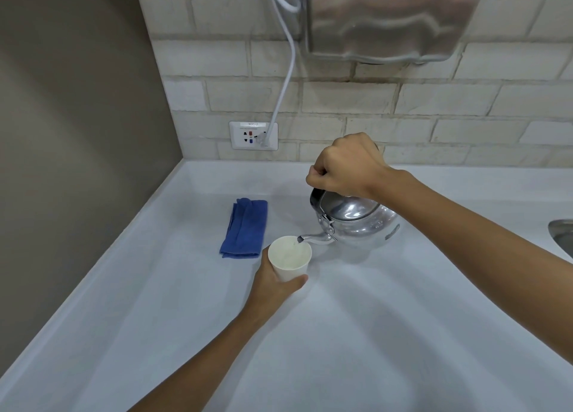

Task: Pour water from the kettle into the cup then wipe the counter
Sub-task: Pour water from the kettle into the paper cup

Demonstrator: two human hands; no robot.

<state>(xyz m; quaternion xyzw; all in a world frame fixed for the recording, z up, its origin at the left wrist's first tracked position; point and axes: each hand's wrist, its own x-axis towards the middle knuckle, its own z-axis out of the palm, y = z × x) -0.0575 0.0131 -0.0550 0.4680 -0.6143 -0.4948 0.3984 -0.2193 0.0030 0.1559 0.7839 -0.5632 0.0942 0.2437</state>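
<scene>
counter [356, 334]: 1, white, smooth, runs from the left wall to the right edge of frame; everything below sits on or above it
brick wall [341, 98]: 1, pale tiles, behind the counter
hand dryer [393, 17]: 1, brushed steel, wall-mounted top right, cropped by the top edge
cord [286, 67]: 1 visible run, white, drops from near the dryer to the socket; loops at the top are cut off by the frame
kettle [359, 219]: 1, polished steel, tipped toward the left, spout tip over the cup rim; thin stream of water at the spout end, faint
right hand [347, 166]: 1, fist closed around the kettle's top handle, holds the kettle above the counter behind the cup
left hand [276, 284]: 1, fingers wrapped around the lower part of the cup, thumb on the near side
cloth [246, 228]: 1, blue, folded, flat on the counter just left of the cup, not touching the kettle
socket plate [253, 135]: 1, white, on the wall low down, plug in its right half, small label on top too blurred to read
cup [290, 256]: 1, white paper, tilted slightly, mouth toward the camera, directly under the spout; fill level hard to read
sink [562, 234]: 1, metal rim only, at the right edge, well apart from the kettle
</scene>
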